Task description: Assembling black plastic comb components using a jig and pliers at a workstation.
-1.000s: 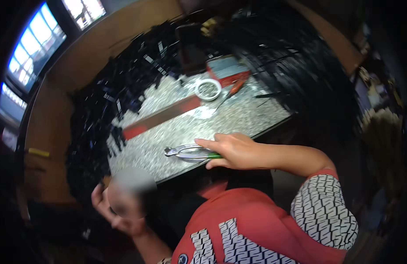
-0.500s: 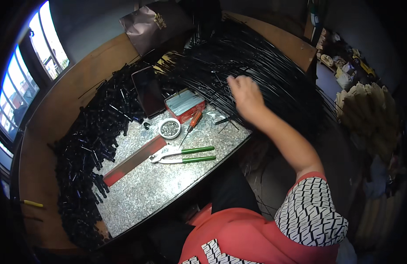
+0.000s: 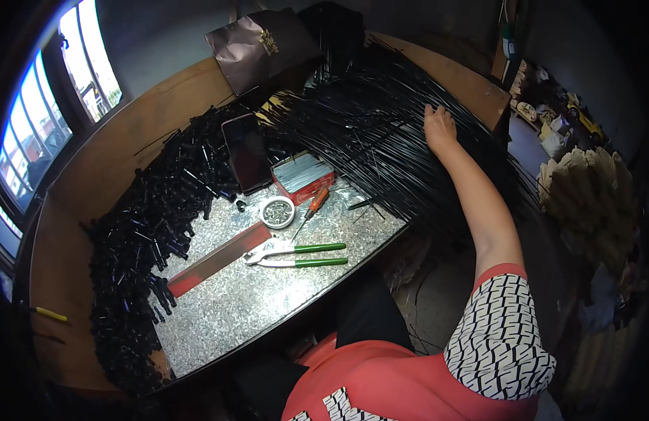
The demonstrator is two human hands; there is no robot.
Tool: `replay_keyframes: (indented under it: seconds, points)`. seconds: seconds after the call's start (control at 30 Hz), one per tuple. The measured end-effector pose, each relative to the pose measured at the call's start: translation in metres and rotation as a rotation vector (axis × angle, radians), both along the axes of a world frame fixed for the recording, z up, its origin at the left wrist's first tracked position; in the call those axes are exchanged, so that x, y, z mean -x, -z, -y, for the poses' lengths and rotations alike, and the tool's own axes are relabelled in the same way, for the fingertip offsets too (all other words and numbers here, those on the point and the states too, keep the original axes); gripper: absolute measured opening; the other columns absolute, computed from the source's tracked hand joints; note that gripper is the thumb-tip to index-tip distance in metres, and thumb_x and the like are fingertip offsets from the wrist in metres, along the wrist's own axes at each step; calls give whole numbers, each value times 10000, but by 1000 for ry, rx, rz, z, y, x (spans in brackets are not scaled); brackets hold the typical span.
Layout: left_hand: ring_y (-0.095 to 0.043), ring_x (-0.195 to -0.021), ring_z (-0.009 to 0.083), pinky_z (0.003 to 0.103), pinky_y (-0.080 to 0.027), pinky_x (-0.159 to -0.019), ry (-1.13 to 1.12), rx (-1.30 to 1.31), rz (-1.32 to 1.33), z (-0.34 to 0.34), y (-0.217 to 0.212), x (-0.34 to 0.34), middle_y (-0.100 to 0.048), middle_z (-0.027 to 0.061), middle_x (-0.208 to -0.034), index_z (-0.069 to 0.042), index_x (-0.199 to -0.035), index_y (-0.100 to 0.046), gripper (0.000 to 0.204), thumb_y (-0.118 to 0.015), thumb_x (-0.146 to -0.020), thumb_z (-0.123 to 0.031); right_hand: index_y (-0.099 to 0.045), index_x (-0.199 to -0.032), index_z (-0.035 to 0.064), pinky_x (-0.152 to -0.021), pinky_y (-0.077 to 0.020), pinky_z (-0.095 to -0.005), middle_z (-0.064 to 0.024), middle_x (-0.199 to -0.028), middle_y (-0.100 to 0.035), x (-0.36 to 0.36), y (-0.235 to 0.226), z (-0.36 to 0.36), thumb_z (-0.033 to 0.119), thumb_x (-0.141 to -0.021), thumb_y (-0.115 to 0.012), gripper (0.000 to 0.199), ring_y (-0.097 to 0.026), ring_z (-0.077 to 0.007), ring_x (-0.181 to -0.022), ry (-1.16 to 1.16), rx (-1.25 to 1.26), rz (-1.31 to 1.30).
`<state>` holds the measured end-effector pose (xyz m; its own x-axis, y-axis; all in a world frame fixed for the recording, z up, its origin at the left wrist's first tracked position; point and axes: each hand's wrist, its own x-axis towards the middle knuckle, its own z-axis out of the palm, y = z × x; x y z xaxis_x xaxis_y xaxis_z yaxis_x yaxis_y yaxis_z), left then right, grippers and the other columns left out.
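My right hand (image 3: 440, 128) reaches far out to the right, over a wide heap of long thin black rods (image 3: 380, 133). Its fingers are slightly bent and a little apart, the tips against the rods; I make out no rod held in them. My left hand is out of the picture. Nearer me on the speckled tabletop (image 3: 247, 316) lie green-handled pliers (image 3: 321, 247), a screwdriver (image 3: 317, 202) with an orange handle and a long red-brown bar (image 3: 219, 259). Beside them stand a white round tub (image 3: 277, 212) of small metal bits and a red box (image 3: 303, 179) packed with thin pale strips.
Short black tubular parts (image 3: 149, 238) pile along the table's left side. A dark phone (image 3: 245, 153) leans at the back beside them. Behind stands a brown bag (image 3: 261, 49) near the wooden rim (image 3: 78, 189). Bundles of pale gloves (image 3: 591, 189) sit at the far right.
My right hand has moved to the right and farther out over the black rods, and my arm has straightened. The view has shifted slightly; the tools on the tabletop lie as before.
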<state>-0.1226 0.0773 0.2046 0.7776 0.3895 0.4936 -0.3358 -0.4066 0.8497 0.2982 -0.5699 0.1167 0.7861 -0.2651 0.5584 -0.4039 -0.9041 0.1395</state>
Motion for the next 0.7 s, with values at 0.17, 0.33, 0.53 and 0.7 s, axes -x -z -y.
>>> replay_keyframes:
  seconds: [0.17,0.33,0.53,0.7]
  points:
    - [-384,-469,135,254,-343,-427,296,574,-666,-26,153,-29,-510,97,-832,-77,-1257,-436,376,-428,-1005,-356,-570,-1028,-9,-857,-501,-460,-241,-1064,-590,-20,2,5,80,-796,-663,265,-596,-393,-1003,-52,7,-12]
    - [-610,-671,284,387,-507,-561,157,537,-1093,-121,359,-27,-608,213,-972,-10,-1410,-258,641,-543,-929,-324,-621,-975,-25,-859,-506,-448,-247,-1106,-602,-11,-14,5,125,-805,-679,234,-602,-379,-1034,-34,-151,-119]
    - [-551,-1109,428,449,-437,-971,-397,-715,-1065,-160,470,-27,-568,341,-1153,74,-1289,-473,547,-555,-917,-318,-636,-1048,-14,-886,-496,-439,-227,-1097,-622,-17,-20,-6,168,-806,-705,310,-597,-368,-1053,21,-175,-167]
    - [-461,-1196,460,475,-358,-1033,-11,-497,-1194,-94,405,-81,-497,310,-1280,69,-1248,-511,559,-600,-883,-346,-637,-1058,0,-906,-484,-420,-198,-1126,-626,-20,-37,8,215,-779,-735,366,-595,-345,-1065,-40,-391,-159]
